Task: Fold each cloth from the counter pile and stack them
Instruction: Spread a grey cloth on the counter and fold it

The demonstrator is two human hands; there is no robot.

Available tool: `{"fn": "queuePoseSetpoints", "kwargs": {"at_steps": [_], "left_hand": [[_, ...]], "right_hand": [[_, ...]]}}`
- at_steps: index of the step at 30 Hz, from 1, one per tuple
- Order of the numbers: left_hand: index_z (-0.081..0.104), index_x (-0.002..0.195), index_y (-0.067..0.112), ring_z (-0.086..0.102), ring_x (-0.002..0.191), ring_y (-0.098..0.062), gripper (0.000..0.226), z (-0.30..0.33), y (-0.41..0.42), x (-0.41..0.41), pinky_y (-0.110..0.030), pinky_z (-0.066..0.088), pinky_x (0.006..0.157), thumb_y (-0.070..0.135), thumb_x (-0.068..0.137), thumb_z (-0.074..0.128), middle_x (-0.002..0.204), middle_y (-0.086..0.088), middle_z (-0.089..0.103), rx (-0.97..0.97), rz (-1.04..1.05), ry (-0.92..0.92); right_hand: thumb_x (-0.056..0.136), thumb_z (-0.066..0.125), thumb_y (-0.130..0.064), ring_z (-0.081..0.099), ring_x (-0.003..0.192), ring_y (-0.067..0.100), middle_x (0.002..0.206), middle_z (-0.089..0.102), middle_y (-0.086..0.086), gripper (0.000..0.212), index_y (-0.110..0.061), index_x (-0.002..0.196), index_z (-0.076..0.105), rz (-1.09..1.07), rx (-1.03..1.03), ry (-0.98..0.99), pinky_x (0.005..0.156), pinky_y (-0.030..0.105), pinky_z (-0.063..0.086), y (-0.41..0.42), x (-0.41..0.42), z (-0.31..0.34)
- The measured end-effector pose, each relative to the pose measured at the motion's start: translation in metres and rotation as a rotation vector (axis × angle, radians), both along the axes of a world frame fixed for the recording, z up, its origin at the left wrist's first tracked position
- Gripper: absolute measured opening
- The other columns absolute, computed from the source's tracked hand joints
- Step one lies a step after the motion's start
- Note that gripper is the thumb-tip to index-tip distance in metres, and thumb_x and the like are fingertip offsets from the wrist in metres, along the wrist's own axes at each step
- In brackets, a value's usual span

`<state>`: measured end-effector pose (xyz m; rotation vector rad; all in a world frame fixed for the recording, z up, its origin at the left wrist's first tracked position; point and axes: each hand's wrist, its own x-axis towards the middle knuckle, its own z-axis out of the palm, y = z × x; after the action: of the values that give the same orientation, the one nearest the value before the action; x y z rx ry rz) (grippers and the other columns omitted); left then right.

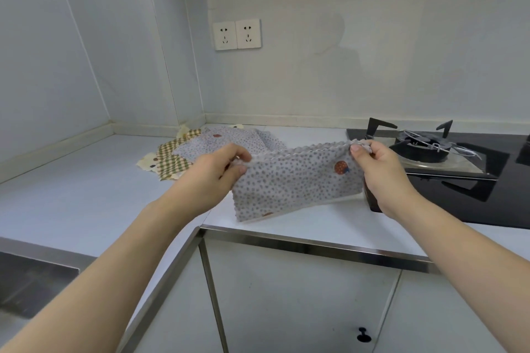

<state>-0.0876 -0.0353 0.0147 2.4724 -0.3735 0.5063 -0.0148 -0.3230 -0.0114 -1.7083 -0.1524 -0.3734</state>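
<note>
2 hands (295,169) pinch cloth (295,183) (dotted).

grey dotted cloth (292,180), green-checked cloth (172,157), black hob (487,180)

I read no text, label, brand or number anywhere in my view; the dotted cloth (295,180) carries only a printed pattern, no lettering.

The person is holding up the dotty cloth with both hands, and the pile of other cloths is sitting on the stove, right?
Not quite. Both hands, left hand and right hand, do hold the dotted cloth up, but the head view shows the cloth pile on the white counter in the corner, not on the gas stove.
</note>
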Motion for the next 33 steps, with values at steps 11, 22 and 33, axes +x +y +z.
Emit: {"fn": "queuePoseSetpoints", "kwargs": {"at_steps": [11, 22, 33], "left_hand": [[0.056, 0.088, 0.030, 0.061, 0.078, -0.020, 0.014, 0.004, -0.004, -0.004, -0.038, 0.051, 0.070, 0.022, 0.098, 0.050, 0.082, 0.002, 0.065, -0.058, 0.086, 0.017], [0.063, 0.084, 0.016, 0.063, 0.072, -0.024, 0.014, 0.004, -0.005, -0.006, -0.046, 0.056, 0.074, 0.005, 0.090, 0.056, 0.075, -0.003, 0.065, -0.317, 0.010, -0.008], [0.060, 0.083, 0.019, 0.066, 0.069, -0.022, 0.013, -0.003, -0.016, -0.004, -0.042, 0.058, 0.072, 0.007, 0.089, 0.061, 0.074, -0.002, 0.067, -0.319, 0.140, -0.020]], "right_hand": [[0.096, 0.052, -0.036, 0.060, 0.097, 0.031, 0.103, 0.064, 0.019, 0.034, -0.002, 0.100, 0.058, -0.032, -0.135, -0.085, 0.083, 0.044, 0.050, 0.002, -0.023, 0.015], [0.093, 0.056, -0.038, 0.068, 0.089, 0.024, 0.093, 0.069, 0.010, 0.032, -0.007, 0.095, 0.061, 0.009, -0.089, -0.056, 0.083, 0.052, 0.055, -0.010, -0.032, 0.010], [0.097, 0.053, -0.028, 0.063, 0.086, 0.021, 0.091, 0.065, 0.011, 0.022, -0.006, 0.093, 0.056, -0.060, -0.131, -0.152, 0.082, 0.039, 0.050, -0.004, -0.017, 0.004]]}}
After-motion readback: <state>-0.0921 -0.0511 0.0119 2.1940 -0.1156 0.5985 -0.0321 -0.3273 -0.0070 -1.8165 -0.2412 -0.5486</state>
